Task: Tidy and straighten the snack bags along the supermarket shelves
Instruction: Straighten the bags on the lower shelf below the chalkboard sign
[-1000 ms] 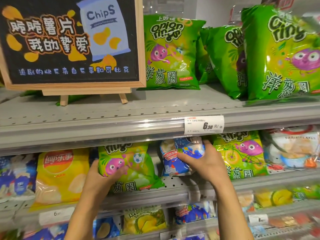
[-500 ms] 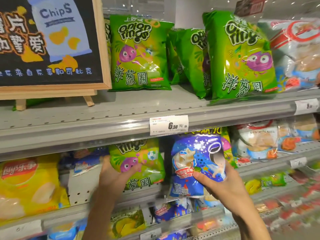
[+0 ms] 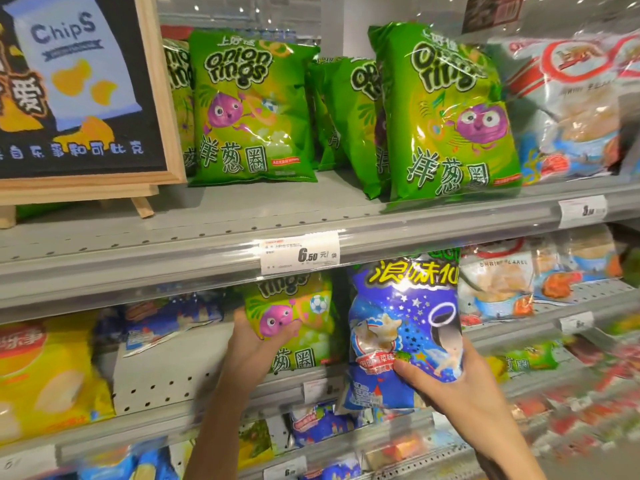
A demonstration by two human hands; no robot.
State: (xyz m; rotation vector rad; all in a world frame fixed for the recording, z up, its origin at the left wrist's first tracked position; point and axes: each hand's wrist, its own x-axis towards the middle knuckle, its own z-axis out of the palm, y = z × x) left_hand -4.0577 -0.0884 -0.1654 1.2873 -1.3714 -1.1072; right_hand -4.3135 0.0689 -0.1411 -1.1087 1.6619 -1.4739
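Head view: blue bag [image 3: 405, 327] (right-hand [image 3: 460, 393] grip)

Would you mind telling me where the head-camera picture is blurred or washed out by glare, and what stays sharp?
In the head view, motion blur smears the lower right shelves and the yellow chip bag at left; ceiling lights glint off the upper green onion ring bags; the price tag and the blue bag in the right hand stay fairly sharp; shelf edges bow from the wide lens.

The left hand [image 3: 256, 344] grips a green onion-ring bag [image 3: 298, 317]; the right hand [image 3: 453, 386] holds a blue snack bag [image 3: 398, 327].
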